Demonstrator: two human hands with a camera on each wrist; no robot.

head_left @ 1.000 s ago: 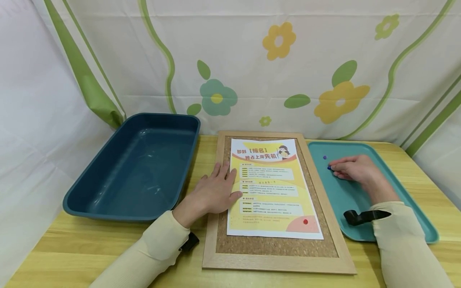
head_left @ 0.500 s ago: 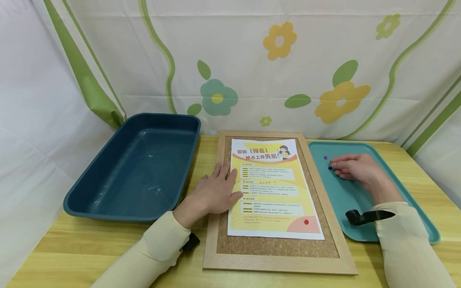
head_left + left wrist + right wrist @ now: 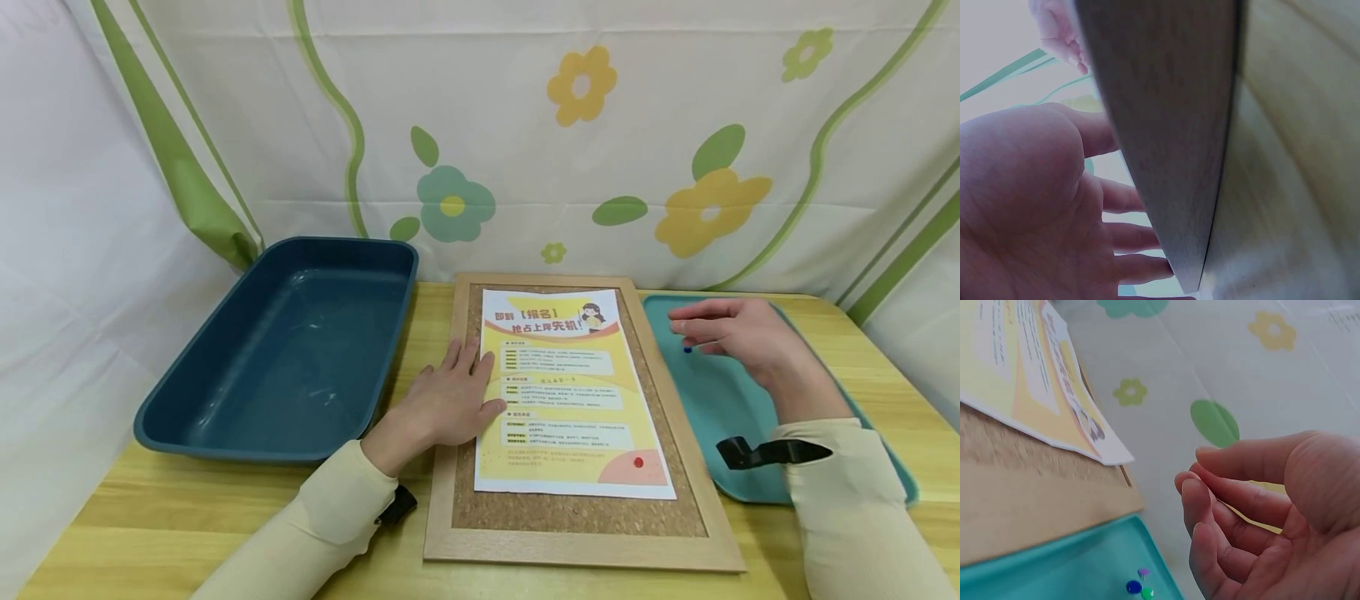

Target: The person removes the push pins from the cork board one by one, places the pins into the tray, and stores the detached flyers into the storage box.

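Observation:
My left hand (image 3: 450,402) lies on the left side of the framed cork board (image 3: 573,515), fingers spread over its wooden edge and onto the printed poster (image 3: 555,392). The left wrist view shows the palm (image 3: 1016,187) beside the frame's side. My right hand (image 3: 750,337) hovers over the far part of the teal tray (image 3: 738,417). Its thumb and fingertips are drawn near each other in the right wrist view, with nothing showing between them. Below them in the tray are a blue pushpin (image 3: 1134,587), a purple pushpin (image 3: 1143,572) and a green pushpin (image 3: 1148,593).
A red pushpin (image 3: 638,462) sits at the poster's lower right. A deep dark-blue tub (image 3: 277,358) stands left of the board. Behind everything hangs a flowered curtain (image 3: 517,142). All stand on a wooden table (image 3: 150,517).
My right hand has moved from beside the blue pushpin toward the tray's far left and lifted, its fingers straightening somewhat. It now hides the purple pushpin in the head view. My left hand stays put.

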